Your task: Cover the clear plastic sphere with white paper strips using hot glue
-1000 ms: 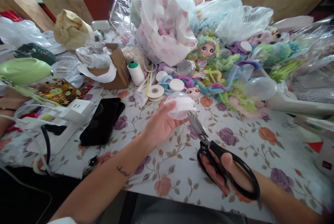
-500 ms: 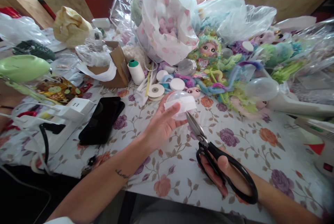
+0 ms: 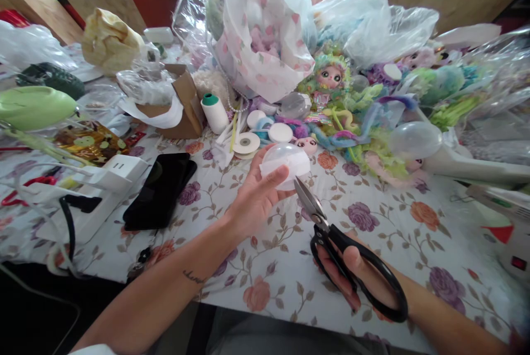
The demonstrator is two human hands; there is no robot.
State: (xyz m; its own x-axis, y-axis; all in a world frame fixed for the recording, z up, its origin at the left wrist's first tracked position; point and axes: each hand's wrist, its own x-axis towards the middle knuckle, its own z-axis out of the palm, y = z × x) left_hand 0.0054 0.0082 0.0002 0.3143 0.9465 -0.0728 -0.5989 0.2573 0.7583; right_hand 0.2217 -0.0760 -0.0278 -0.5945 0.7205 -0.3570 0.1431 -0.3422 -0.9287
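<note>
Tattoo (image 3: pixel 194 276) on left forearm (image 3: pixel 165 289), lettering unclear; left grip (image 3: pixel 259 195) pinching clear round piece (image 3: pixel 285 155), right grip (image 3: pixel 370 276) wrapped around scissors (image 3: pixel 319 221)

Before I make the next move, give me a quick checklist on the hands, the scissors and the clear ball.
1. Clear ball held in the left hand: ok.
2. White strip lying across the ball: ok.
3. Scissors gripped by the right hand, pointing toward the ball: ok.
4. Blades fully closed: cannot tell.
5. Blades apart from the ball: cannot tell; they meet in this view.
6. Left fingers well clear of the blades: not ok; they look close.
</note>
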